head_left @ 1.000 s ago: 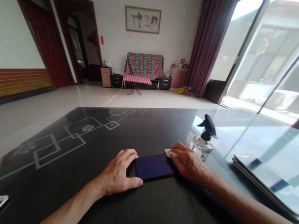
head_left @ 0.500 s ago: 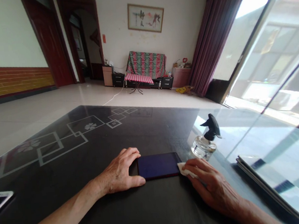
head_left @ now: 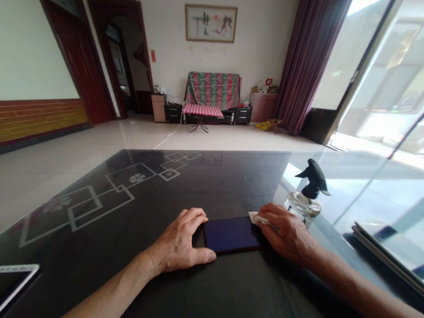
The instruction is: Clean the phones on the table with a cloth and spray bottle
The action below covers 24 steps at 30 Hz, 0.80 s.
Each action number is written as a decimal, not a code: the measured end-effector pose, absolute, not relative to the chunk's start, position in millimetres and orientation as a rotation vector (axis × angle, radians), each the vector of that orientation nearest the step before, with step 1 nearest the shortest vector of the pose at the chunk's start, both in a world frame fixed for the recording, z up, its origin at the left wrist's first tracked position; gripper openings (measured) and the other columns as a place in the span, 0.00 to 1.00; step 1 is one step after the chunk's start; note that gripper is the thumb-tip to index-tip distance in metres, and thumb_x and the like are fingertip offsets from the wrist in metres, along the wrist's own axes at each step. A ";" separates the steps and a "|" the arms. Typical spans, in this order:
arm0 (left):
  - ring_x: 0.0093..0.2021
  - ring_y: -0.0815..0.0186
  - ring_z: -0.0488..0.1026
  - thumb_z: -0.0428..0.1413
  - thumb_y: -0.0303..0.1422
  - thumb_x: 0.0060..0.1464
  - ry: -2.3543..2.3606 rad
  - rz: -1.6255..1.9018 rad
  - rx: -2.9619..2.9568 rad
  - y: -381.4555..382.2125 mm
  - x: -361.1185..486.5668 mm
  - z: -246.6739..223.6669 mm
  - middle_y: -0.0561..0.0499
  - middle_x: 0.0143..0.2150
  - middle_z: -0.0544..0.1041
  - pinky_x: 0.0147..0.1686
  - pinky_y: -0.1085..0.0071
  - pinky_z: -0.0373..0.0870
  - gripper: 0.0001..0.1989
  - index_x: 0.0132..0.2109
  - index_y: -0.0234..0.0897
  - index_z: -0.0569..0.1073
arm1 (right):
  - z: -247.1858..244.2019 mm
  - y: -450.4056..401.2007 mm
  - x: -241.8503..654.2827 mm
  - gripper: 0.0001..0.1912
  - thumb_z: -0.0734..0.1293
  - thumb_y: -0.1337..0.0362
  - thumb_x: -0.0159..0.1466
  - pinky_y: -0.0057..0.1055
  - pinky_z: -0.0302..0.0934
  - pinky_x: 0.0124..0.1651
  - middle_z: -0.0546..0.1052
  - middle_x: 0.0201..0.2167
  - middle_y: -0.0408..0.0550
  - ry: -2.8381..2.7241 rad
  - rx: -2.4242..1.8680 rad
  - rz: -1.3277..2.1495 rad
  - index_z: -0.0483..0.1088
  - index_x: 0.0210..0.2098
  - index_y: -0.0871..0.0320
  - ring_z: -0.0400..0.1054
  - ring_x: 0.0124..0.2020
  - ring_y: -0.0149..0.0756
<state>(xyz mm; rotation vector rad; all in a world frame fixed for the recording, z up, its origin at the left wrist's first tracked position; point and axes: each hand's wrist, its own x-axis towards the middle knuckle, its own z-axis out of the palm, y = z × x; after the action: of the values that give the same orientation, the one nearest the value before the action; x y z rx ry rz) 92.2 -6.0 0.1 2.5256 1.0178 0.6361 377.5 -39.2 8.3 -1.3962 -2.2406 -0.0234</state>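
Observation:
A dark phone (head_left: 230,235) with a bluish screen lies flat on the black table (head_left: 167,307). My left hand (head_left: 183,241) grips its left end, the fingertips at the far corner and the thumb at the near one. In my right hand (head_left: 283,230) is a folded white tissue (head_left: 257,218), pressed at the phone's right end near the far corner. Just beyond my right hand stands a clear spray bottle (head_left: 303,204) with a black trigger head, its lower part hidden by the hand.
A white-framed phone (head_left: 8,284) lies at the table's left. At the right, a flat, dark-edged, reflective object (head_left: 410,259) rests on the table. Farther off are a small table with a striped pink top (head_left: 202,110) and a purple curtain (head_left: 317,40).
My right hand has moved the tissue from the phone's right edge toward its far right corner. The view has shifted slightly left. My left hand keeps its hold on the phone.

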 end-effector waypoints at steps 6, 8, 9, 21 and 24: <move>0.51 0.54 0.66 0.62 0.46 0.44 0.993 0.666 2.528 -6.4 92.2 0.6 0.45 0.54 0.68 0.52 0.58 0.66 0.30 0.53 0.38 0.69 | 20.0 -52.0 375.6 0.11 0.57 0.67 0.63 0.30 0.59 0.32 0.69 0.27 0.47 -2.310 -1.367 -0.014 0.66 0.26 0.57 0.64 0.28 0.33; 0.51 0.54 0.66 0.62 0.47 0.45 0.998 0.666 2.535 -5.9 91.9 -0.4 0.45 0.55 0.67 0.53 0.58 0.66 0.31 0.54 0.38 0.68 | 24.2 -55.7 374.7 0.12 0.57 0.67 0.62 0.30 0.58 0.29 0.68 0.25 0.46 -2.347 -1.363 -0.006 0.65 0.24 0.57 0.63 0.25 0.32; 0.51 0.54 0.66 0.62 0.47 0.45 0.999 0.662 2.539 -5.7 91.8 -0.8 0.45 0.55 0.67 0.53 0.58 0.66 0.31 0.54 0.38 0.68 | 26.3 -57.3 374.2 0.12 0.57 0.67 0.62 0.29 0.57 0.29 0.67 0.25 0.45 -2.370 -1.362 0.005 0.64 0.23 0.57 0.62 0.24 0.31; 0.50 0.53 0.66 0.61 0.49 0.45 0.992 0.660 2.561 -4.7 90.9 -0.7 0.45 0.54 0.67 0.52 0.57 0.65 0.31 0.54 0.38 0.68 | 19.1 -43.9 376.9 0.08 0.60 0.65 0.65 0.32 0.64 0.37 0.72 0.36 0.49 -2.334 -1.403 -0.049 0.70 0.37 0.55 0.69 0.33 0.35; 0.50 0.53 0.66 0.61 0.49 0.45 0.996 0.652 2.566 -4.2 90.6 -1.8 0.44 0.55 0.67 0.52 0.57 0.66 0.32 0.54 0.38 0.68 | 21.6 -40.9 383.6 0.12 0.62 0.70 0.60 0.33 0.65 0.41 0.73 0.40 0.49 -2.391 -1.372 0.050 0.71 0.41 0.54 0.69 0.36 0.36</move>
<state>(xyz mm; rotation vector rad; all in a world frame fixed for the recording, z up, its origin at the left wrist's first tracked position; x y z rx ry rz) 90.6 -4.2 -1.8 2.5659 0.9958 0.6517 383.6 -40.9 21.6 -1.3716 -2.3909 0.0496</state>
